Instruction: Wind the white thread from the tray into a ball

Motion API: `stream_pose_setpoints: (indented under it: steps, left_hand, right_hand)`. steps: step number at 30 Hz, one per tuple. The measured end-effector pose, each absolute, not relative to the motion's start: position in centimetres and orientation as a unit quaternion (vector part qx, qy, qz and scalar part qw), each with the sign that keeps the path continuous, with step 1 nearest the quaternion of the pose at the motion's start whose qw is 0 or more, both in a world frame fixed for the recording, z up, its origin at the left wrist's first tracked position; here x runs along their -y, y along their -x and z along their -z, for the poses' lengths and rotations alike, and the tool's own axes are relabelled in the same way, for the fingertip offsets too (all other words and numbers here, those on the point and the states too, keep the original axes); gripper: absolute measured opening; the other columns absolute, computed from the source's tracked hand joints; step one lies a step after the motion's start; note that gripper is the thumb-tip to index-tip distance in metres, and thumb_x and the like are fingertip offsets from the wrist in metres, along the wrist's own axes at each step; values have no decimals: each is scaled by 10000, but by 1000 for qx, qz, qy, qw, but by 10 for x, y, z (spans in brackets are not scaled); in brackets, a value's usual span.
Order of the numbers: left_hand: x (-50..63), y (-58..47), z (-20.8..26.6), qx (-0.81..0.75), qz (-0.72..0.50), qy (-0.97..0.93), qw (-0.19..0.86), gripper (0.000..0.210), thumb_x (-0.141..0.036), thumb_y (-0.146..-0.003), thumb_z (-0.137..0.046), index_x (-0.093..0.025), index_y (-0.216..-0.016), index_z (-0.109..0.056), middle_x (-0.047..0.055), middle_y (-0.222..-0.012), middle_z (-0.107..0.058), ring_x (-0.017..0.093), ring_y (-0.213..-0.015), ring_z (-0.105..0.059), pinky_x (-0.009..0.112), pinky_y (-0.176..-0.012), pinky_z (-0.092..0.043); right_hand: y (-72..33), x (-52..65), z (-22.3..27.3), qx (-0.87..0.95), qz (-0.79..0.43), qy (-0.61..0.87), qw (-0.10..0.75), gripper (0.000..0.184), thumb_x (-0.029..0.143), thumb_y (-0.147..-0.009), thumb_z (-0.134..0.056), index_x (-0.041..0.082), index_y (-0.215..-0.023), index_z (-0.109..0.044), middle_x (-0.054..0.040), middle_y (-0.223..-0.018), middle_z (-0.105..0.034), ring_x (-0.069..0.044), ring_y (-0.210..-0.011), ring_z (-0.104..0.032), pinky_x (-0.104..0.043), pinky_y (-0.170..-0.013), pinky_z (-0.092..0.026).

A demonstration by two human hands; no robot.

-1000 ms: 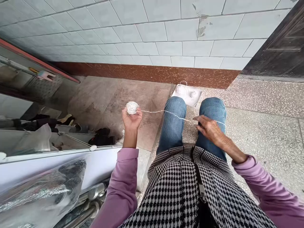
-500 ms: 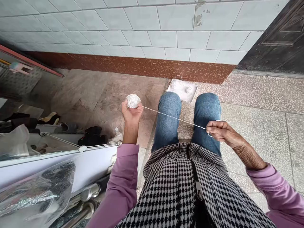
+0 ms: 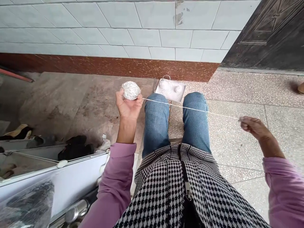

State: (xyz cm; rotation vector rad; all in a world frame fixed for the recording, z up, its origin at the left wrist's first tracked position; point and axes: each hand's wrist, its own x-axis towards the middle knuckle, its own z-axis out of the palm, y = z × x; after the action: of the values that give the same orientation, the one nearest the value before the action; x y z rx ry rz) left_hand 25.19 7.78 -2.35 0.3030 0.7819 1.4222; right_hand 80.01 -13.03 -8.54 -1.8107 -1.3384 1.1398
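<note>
My left hand point(image 3: 129, 103) is wrapped round a ball of white string point(image 3: 131, 90), out in front and to the left of my knees. From the ball a strand of string point(image 3: 194, 109) runs taut across above both knees. Its far end is pinched in the closed fingers of my right hand point(image 3: 254, 126), well out to the right and slightly blurred. On the floor beyond my knees, against the wall, a white tray point(image 3: 177, 97) holds a larger coil of white string point(image 3: 165, 85) and a smaller ball point(image 3: 177, 89).
A white rack point(image 3: 78, 169) with shoes and plastic-wrapped things stands close on my left. Ahead is a tiled wall point(image 3: 147, 38) with a brown base. A dark door point(image 3: 266, 34) is at the upper right. At the right edge something brown point(image 3: 301, 88) is partly in view.
My right hand has moved outward to the right, and the strand between my hands has grown longer. My left hand has risen slightly with the ball. The camera view has turned a little right.
</note>
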Motion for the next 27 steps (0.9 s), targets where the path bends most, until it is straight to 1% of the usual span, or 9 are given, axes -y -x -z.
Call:
stream_pose_setpoints:
  steps: [3,5,7,10,13,17,21,23,27]
  left_hand:
    - [-78,-272,21,-348,-626,-127,687,366,-524,-1039,-518,-201,-995,-683,116,-960,-672,158,-658,-538,245,-498,-432]
    - [-77,-277,20,-354,-625,-121,685,348,-523,-1033,-548,-206,-1000,-687,117,-970,-677,168,-687,-562,245,-514,-463]
    - [-75,-278,19,-358,-626,-123,681,328,-527,-1023,-585,-217,-998,-689,113,-974,-682,173,-702,-579,243,-527,-488]
    - [-73,-278,16,-364,-623,-132,680,343,-532,-1034,-576,-214,-979,-690,106,-950,-680,152,-664,-566,222,-505,-481]
    - [-72,-279,15,-366,-618,-133,683,345,-532,-1042,-576,-215,-976,-696,106,-942,-686,148,-659,-567,212,-495,-477]
    - [-71,-280,15,-366,-617,-133,683,325,-546,-1014,-649,-227,-981,-698,95,-958,-680,139,-659,-567,205,-499,-474]
    - [-70,-278,16,-354,-621,-133,687,347,-537,-1041,-594,-213,-983,-701,102,-959,-672,133,-651,-552,205,-513,-483]
    - [-72,-277,17,-355,-620,-132,687,345,-519,-1050,-575,-207,-977,-704,105,-955,-673,139,-661,-556,209,-514,-480]
    - [-78,-277,20,-372,-630,-136,668,251,-459,-1015,-654,-219,-962,-703,94,-974,-682,164,-741,-609,215,-534,-479]
  right_hand:
    - [-769,122,104,500,-360,751,239,413,619,-799,-820,211,-833,-770,-90,-830,-759,-200,-639,-657,-346,-557,-540]
    - [-730,119,106,520,-311,744,282,366,543,-805,-824,211,-954,-796,-111,-1039,-796,-233,-794,-729,-387,-675,-610]
    - [-687,118,100,528,-270,716,368,320,491,-899,-751,222,-1068,-783,-109,-1153,-788,-243,-919,-753,-395,-763,-633]
    - [-637,117,88,528,-252,681,441,251,440,-970,-699,227,-1087,-764,-90,-1095,-784,-215,-886,-743,-356,-752,-623]
    - [-615,110,84,525,-251,677,452,243,443,-966,-696,216,-1024,-761,-82,-1017,-788,-198,-774,-705,-355,-713,-605]
    - [-618,95,84,518,-250,688,443,269,469,-962,-687,206,-923,-726,-68,-863,-760,-183,-665,-650,-349,-662,-559]
    - [-631,88,76,455,-388,654,463,379,586,-964,-689,208,-947,-663,-3,-703,-659,-117,-461,-489,-281,-471,-407]
    - [-637,91,69,462,-454,624,437,467,666,-933,-713,203,-902,-665,23,-646,-590,-101,-457,-416,-262,-447,-338]
    - [-642,111,48,558,-504,565,340,583,737,-934,-700,186,-744,-705,2,-642,-557,-124,-608,-461,-266,-571,-387]
